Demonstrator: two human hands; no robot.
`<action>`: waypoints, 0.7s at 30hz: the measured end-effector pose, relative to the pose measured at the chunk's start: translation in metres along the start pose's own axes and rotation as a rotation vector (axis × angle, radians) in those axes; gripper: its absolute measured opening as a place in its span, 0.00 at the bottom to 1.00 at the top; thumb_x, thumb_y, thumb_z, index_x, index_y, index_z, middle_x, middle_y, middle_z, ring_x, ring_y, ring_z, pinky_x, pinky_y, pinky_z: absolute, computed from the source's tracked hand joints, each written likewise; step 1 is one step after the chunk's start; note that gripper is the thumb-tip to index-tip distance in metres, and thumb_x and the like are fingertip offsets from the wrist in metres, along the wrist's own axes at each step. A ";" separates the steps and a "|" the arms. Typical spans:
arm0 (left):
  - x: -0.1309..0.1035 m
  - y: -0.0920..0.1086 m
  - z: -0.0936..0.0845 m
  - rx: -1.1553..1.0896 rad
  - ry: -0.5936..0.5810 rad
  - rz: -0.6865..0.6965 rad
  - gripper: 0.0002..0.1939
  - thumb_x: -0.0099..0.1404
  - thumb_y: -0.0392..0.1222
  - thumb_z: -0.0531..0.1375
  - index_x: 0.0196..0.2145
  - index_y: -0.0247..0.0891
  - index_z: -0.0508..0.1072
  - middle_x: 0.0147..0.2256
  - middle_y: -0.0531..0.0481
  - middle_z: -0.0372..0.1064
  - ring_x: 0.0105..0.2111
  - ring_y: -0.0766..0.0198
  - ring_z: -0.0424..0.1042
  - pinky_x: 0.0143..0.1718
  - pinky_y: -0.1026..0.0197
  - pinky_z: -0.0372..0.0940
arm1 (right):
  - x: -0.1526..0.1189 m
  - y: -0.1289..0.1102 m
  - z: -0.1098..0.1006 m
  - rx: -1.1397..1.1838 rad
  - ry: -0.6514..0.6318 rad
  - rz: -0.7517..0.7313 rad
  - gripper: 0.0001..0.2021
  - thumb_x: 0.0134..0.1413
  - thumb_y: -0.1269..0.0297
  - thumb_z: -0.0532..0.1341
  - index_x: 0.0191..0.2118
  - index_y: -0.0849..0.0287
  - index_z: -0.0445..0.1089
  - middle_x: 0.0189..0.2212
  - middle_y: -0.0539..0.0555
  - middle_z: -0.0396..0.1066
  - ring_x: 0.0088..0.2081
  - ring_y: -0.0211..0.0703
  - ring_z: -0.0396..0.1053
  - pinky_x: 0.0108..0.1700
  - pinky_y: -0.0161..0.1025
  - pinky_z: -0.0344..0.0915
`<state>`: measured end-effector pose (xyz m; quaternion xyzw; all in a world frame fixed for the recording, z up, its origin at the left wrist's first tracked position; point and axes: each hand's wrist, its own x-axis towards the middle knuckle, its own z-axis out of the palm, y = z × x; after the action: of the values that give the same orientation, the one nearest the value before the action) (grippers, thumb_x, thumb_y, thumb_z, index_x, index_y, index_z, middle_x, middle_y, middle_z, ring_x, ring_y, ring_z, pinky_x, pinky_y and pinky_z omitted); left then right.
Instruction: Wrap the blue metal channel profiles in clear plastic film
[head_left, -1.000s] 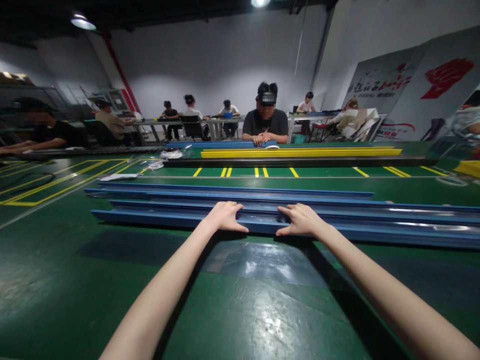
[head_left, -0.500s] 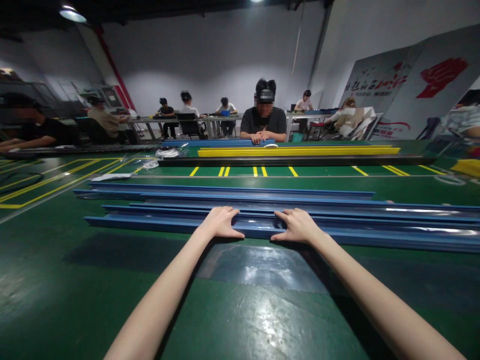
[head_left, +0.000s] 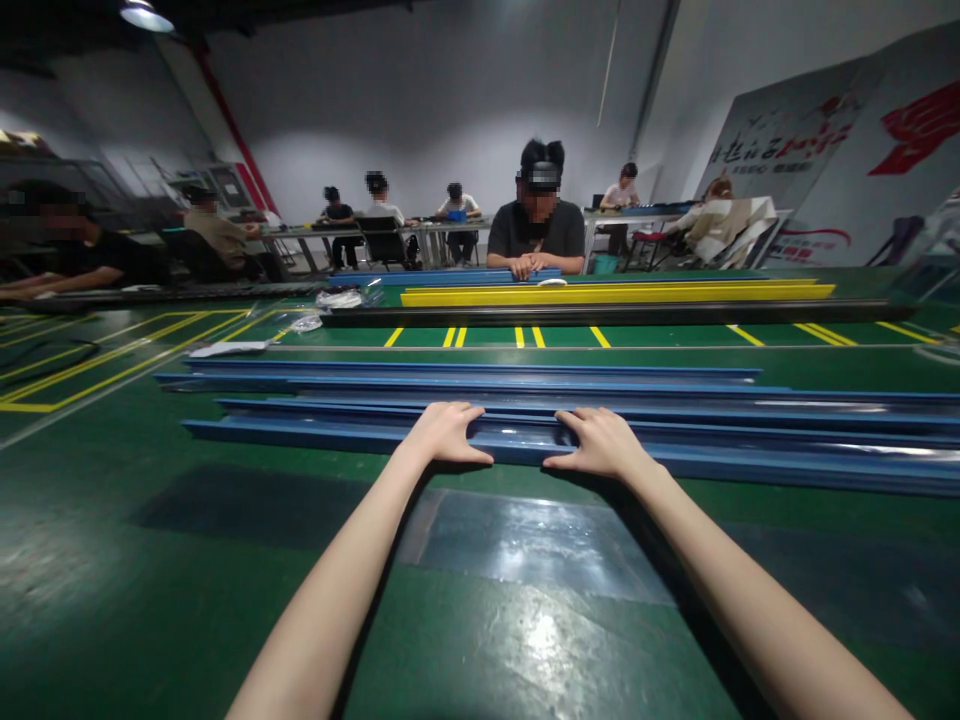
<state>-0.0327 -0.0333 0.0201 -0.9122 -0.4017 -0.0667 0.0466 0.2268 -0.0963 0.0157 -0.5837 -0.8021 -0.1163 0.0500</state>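
Note:
A long blue channel-shaped profile point(head_left: 300, 436) lies nearest me across the green tabletop, its hollow side up. My left hand point(head_left: 444, 433) grips it left of its middle stretch, thumb along the near wall and fingers over the far wall. In the same way my right hand point(head_left: 602, 441) holds the profile a short distance to the right. Both hands are closed around its walls, and the fingertips are partly hidden inside. Close behind it lie more blue profiles point(head_left: 480, 376), roughly parallel. The profile's right end runs out of view.
Clear film point(head_left: 540, 540) lies flat on the green tabletop point(head_left: 480, 650) before me. Farther back are a black bar point(head_left: 600, 313), a yellow profile point(head_left: 615, 293) and crumpled plastic point(head_left: 341, 298). A person point(head_left: 536, 225) sits opposite, hands together. Several others sit at tables behind.
The view has shifted slightly. The near blue profile, with both hands still on it, appears a little farther from me and closer to the profiles behind. The grip looks the same.

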 end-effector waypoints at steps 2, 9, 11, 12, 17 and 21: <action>0.001 -0.001 -0.001 0.002 -0.002 -0.010 0.42 0.44 0.69 0.57 0.51 0.40 0.66 0.48 0.42 0.67 0.48 0.52 0.66 0.49 0.56 0.60 | 0.003 0.000 0.001 0.017 -0.004 0.015 0.38 0.38 0.33 0.53 0.48 0.60 0.66 0.40 0.62 0.71 0.40 0.55 0.68 0.42 0.45 0.60; 0.001 -0.001 -0.002 -0.005 -0.015 -0.016 0.42 0.45 0.68 0.58 0.51 0.39 0.65 0.50 0.41 0.65 0.49 0.51 0.65 0.49 0.54 0.59 | 0.001 -0.003 0.003 0.058 -0.003 0.051 0.38 0.40 0.34 0.53 0.50 0.60 0.64 0.42 0.62 0.69 0.41 0.55 0.67 0.43 0.46 0.59; 0.001 0.001 -0.001 0.008 -0.017 -0.011 0.41 0.46 0.67 0.57 0.51 0.37 0.65 0.50 0.40 0.65 0.49 0.50 0.65 0.50 0.54 0.58 | -0.002 -0.005 0.003 0.077 0.011 0.057 0.37 0.41 0.35 0.53 0.50 0.61 0.63 0.43 0.63 0.68 0.42 0.55 0.66 0.43 0.46 0.59; 0.000 0.001 -0.001 0.017 -0.018 -0.010 0.41 0.46 0.67 0.57 0.51 0.37 0.65 0.50 0.39 0.65 0.49 0.50 0.65 0.50 0.54 0.58 | -0.004 -0.006 0.004 0.087 0.019 0.057 0.37 0.42 0.36 0.53 0.51 0.61 0.62 0.43 0.63 0.68 0.43 0.55 0.65 0.44 0.46 0.59; -0.001 0.002 0.004 0.031 -0.029 -0.043 0.42 0.47 0.68 0.56 0.53 0.37 0.62 0.52 0.39 0.62 0.52 0.50 0.61 0.53 0.54 0.54 | -0.011 -0.001 0.005 0.149 0.037 0.002 0.35 0.49 0.41 0.51 0.56 0.63 0.57 0.49 0.64 0.64 0.49 0.53 0.62 0.49 0.45 0.57; -0.002 0.005 0.005 -0.006 -0.023 -0.078 0.44 0.48 0.71 0.51 0.53 0.35 0.62 0.52 0.38 0.62 0.52 0.50 0.61 0.53 0.54 0.55 | -0.025 0.024 0.003 0.195 0.033 0.011 0.32 0.52 0.42 0.48 0.55 0.62 0.59 0.51 0.62 0.63 0.50 0.51 0.61 0.51 0.44 0.57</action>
<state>-0.0300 -0.0369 0.0149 -0.8965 -0.4374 -0.0591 0.0367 0.2574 -0.1118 0.0103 -0.5783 -0.8055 -0.0470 0.1205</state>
